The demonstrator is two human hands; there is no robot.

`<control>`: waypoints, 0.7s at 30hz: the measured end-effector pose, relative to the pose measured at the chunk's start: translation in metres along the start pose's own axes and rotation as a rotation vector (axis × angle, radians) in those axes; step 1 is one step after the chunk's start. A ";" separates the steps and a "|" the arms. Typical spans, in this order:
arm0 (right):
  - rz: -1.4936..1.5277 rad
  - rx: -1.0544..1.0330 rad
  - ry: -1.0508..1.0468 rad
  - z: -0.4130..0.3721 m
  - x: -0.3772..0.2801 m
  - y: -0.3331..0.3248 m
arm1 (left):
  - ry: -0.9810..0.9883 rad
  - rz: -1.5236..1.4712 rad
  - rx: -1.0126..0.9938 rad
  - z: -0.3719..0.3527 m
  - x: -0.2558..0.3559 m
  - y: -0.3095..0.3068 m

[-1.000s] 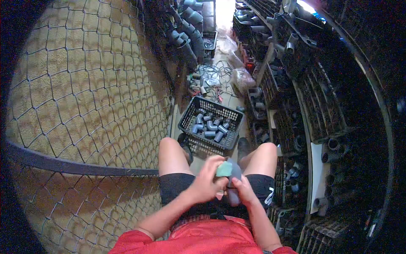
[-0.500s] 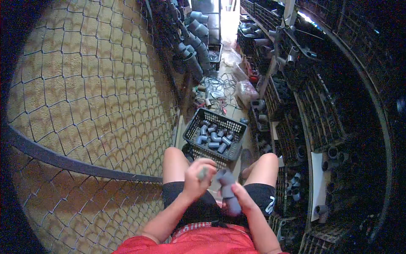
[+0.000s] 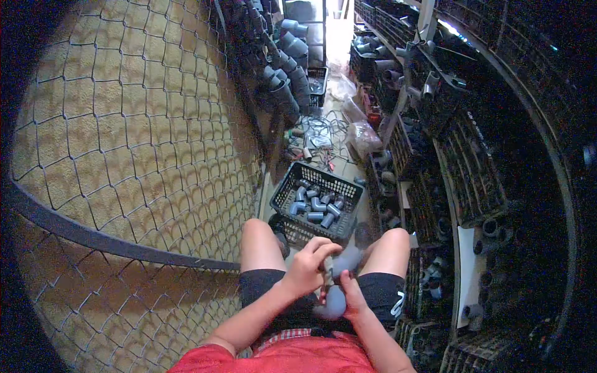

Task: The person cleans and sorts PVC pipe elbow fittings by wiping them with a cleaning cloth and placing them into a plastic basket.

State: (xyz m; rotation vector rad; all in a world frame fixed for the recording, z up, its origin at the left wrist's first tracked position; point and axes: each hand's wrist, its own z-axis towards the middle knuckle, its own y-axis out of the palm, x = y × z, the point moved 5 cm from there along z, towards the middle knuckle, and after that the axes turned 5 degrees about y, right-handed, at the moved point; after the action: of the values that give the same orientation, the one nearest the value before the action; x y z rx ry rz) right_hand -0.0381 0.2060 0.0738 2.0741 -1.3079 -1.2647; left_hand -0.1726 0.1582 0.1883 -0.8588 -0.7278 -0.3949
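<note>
My right hand is closed round a grey plastic pipe fitting above my lap, its upper end smeared by motion. My left hand is pinched on a greenish-grey rag-like strip, which lies against the fitting's left side. Both hands are close together between my knees. Just beyond them on the floor is a black plastic crate holding several grey pipe elbows.
A chain-link fence runs along my left. On the right stand shelves with dark crates of fittings. Large grey fittings are stacked back left. Tangled cords and plastic bags lie along the aisle floor.
My left hand has moved right, bringing the rag-like strip against the fitting. The fitting has turned in my right hand, its upper end now further right.
</note>
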 end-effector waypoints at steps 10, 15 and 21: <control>-0.778 0.172 -0.509 -0.023 -0.078 0.020 | 0.084 -0.011 -0.251 -0.011 -0.026 -0.001; -0.981 -0.114 -0.897 -0.044 -0.095 0.045 | -0.794 -0.954 -0.799 -0.065 -0.042 0.061; -1.087 0.254 -0.643 -0.039 -0.094 0.032 | -0.346 -0.384 -0.557 -0.033 -0.037 0.032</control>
State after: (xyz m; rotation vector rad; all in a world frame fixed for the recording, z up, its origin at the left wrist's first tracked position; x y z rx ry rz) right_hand -0.0366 0.2657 0.1625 2.8128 -0.4285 -2.4537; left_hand -0.1659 0.1522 0.1296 -1.3345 -1.1368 -0.8286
